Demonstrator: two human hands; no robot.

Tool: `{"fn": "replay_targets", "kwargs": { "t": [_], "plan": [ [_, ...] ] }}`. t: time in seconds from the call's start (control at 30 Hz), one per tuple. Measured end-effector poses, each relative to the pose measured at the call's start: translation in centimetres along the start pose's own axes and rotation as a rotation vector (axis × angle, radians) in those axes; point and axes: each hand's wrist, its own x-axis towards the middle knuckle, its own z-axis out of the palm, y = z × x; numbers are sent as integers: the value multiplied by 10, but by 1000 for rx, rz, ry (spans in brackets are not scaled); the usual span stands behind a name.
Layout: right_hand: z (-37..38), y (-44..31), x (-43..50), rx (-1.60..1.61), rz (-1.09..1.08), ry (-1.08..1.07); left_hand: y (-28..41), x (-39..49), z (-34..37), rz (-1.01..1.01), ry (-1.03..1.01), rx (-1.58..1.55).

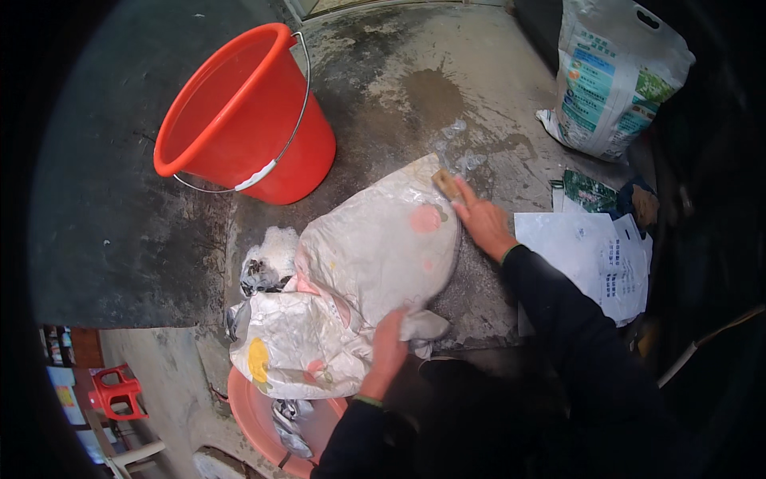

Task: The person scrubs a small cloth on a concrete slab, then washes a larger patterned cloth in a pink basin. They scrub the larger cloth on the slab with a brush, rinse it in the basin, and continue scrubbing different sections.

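Observation:
A wet, pale cloth (371, 239) printed with pink and yellow patches lies spread and partly bunched on a dark, worn slab. My right hand (486, 223) grips a wooden brush (447, 184) at the cloth's upper right edge; the brush's underside is hidden. My left hand (389, 353) is closed on a fold of the same cloth near its lower edge. Part of the cloth hangs over a pink plastic basin (257, 428), which holds cloudy water and a dark-and-white piece of fabric (292, 428). Beside the cloth's left edge sits a foamy, bunched fabric (269, 260).
A red bucket (263, 132) with a wire handle stands upper left. A large printed plastic bag (616, 90) stands upper right, above white printed plastic sheets (562, 251) and a green packet (589, 190). Suds (470, 160) and wet patches mark the slab (371, 66). A red stool (119, 392) is lower left.

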Motion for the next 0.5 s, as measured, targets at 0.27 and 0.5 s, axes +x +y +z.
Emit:
{"fn": "replay_targets", "kwargs": {
  "t": [0.27, 0.5],
  "plan": [
    [-75, -9, -3, -200, -123, 94, 39, -2, -167, 34, 154, -384],
    [0, -75, -12, 221, -743, -168, 62, -37, -262, 1, 421, -710]
  ]
}}
